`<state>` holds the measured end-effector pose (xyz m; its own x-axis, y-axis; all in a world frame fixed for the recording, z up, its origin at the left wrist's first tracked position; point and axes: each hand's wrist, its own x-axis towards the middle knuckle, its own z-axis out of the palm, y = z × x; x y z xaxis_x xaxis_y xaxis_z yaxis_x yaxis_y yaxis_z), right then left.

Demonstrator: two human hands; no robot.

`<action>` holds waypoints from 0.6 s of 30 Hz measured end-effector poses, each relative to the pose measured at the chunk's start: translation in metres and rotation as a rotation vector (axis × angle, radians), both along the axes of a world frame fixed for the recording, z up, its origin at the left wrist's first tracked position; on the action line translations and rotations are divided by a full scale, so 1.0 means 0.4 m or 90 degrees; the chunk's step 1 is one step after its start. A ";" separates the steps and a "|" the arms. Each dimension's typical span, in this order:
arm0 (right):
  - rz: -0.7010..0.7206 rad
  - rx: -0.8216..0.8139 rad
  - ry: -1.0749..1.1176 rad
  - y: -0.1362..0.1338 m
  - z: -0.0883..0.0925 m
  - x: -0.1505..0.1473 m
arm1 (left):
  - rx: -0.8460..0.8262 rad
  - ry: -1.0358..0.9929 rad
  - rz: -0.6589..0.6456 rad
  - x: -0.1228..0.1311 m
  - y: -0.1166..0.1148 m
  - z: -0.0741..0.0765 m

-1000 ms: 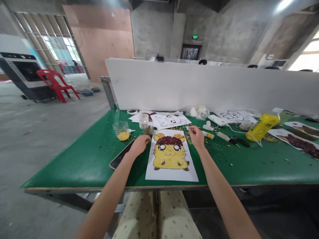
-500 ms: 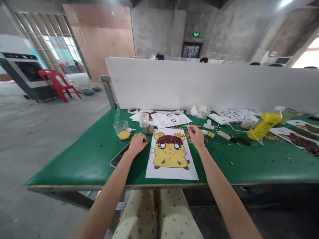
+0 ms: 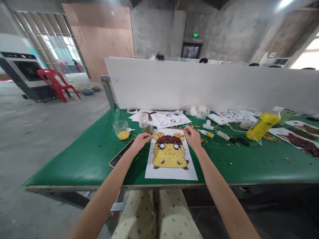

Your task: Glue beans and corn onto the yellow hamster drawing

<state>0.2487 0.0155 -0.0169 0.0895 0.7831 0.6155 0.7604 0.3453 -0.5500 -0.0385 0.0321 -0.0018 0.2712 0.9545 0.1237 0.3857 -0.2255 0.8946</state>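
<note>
A sheet of paper with a hamster picture [image 3: 171, 173] lies flat on the green table in front of me. The hamster's body is yellow, dark red grains cover its forehead, and its ears look filled with yellow-orange pieces. My left hand [image 3: 141, 141] has its fingers closed, with the tips at the sheet's upper left edge. At the upper right corner is my right hand [image 3: 193, 137], its thumb and fingers pinched together. Whether either hand grips the paper or a small piece, I cannot tell. Under my left wrist lies a phone [image 3: 121, 155].
On the left stand a cut plastic cup with yellow contents [image 3: 122, 131] and a clear jar [image 3: 145, 122]. Line drawings [image 3: 171, 119] lie behind. To the right are scattered grains, a glue bottle [image 3: 206, 133], dark-handled pliers [image 3: 241, 141] and a yellow bottle [image 3: 263, 126]. A white partition [image 3: 199, 86] bounds the back.
My left hand has moved right to the sheet's edge, its fingers drawing together. My right hand has shifted left from the scattered grains to the sheet's upper right corner.
</note>
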 end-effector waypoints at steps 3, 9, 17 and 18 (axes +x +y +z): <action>0.038 0.016 -0.048 -0.013 0.012 -0.030 | -0.078 -0.103 -0.059 0.018 -0.017 0.009; 0.205 0.060 -0.147 -0.047 0.033 -0.150 | -0.170 -0.249 -0.143 0.069 -0.045 0.003; 0.255 0.073 -0.143 -0.067 0.016 -0.195 | -0.234 -0.376 -0.149 0.095 -0.063 -0.001; 0.252 0.076 -0.139 -0.067 0.015 -0.192 | -0.250 -0.387 -0.155 0.093 -0.063 -0.003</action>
